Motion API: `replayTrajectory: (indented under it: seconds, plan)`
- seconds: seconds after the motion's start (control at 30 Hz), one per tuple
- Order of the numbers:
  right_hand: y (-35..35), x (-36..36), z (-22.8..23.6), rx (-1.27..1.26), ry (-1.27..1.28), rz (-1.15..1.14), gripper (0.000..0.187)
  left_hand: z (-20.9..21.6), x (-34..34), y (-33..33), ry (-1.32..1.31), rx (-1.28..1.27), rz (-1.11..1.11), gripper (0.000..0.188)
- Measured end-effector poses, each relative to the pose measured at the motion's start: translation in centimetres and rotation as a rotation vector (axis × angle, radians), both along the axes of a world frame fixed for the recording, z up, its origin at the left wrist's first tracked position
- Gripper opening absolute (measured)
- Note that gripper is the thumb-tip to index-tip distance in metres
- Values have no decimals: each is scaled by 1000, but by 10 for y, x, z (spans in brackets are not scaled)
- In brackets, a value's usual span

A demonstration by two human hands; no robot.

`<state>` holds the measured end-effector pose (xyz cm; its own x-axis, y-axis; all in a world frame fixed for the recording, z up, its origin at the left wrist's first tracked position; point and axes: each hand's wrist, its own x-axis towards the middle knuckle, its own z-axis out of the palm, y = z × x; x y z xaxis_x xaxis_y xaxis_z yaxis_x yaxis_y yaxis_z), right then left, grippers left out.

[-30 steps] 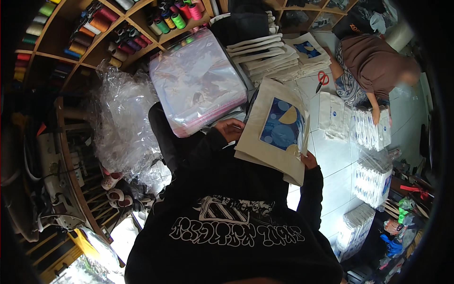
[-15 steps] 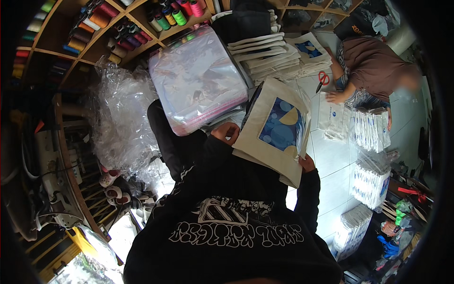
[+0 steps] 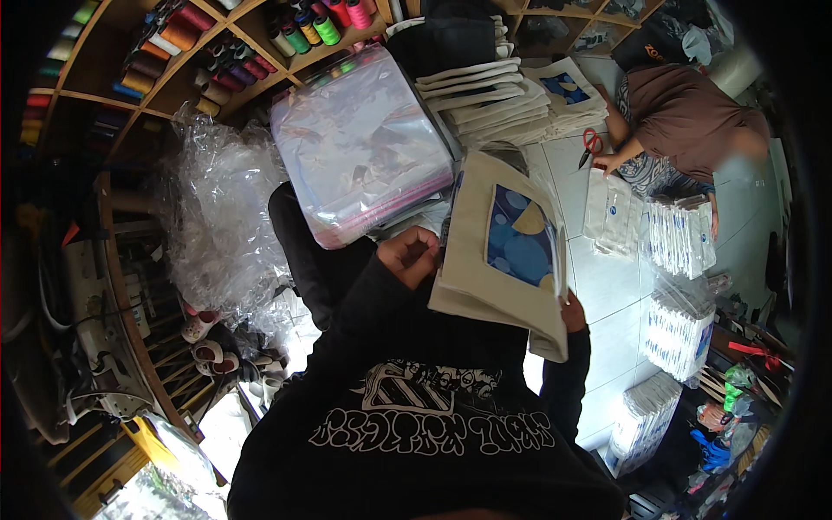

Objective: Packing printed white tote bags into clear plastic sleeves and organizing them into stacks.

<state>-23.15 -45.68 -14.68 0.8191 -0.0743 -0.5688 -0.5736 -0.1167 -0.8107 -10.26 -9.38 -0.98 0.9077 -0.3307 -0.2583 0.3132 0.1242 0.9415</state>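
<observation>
A cream canvas bag (image 3: 469, 273) with a blue patterned panel is held up over my lap, tilted. Clear plastic film (image 3: 505, 153) shows at its far end and along its right side. My right hand (image 3: 573, 313) grips the bag's lower right edge, its fingers partly hidden behind it. At the bag's left edge, my left hand (image 3: 411, 257) is closed with the fingertips pinched together; whatever lies between them is too small to make out. Just beyond my left hand lies a thick stack of clear plastic sleeves (image 3: 364, 143) with pink edges.
Folded cream bags (image 3: 485, 100) are piled at the far side. Red-handled scissors (image 3: 591, 143) lie on the tiles near another person (image 3: 693, 117), whose hand touches a white bag (image 3: 612, 212). Packed bundles (image 3: 679, 334) line the right. Crumpled plastic (image 3: 230, 208) and thread shelves (image 3: 286, 65) stand left.
The canvas bag has shifted slightly right and turned more upright. My left hand has risen and turned at its left edge. The other person's hand has moved back toward the scissors.
</observation>
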Motion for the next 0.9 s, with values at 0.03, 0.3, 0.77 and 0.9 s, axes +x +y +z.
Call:
replayTrajectory:
  seconds: [0.03, 0.3, 0.77, 0.9]
  plan:
    - [-5, -1, 3, 389, -214, -171, 45, 13, 4, -1, -14, -2, 0, 3]
    - [44, 80, 170, 698, -239, -392, 33, 99, 43, 35, -281, 127, 40, 8]
    - [171, 224, 227, -239, -918, 120, 20, 124, 126, 146, -306, 229, 255, 21]
    - [188, 239, 213, -336, -1237, 162, 15, 113, 132, 172, -32, 21, 338, 20]
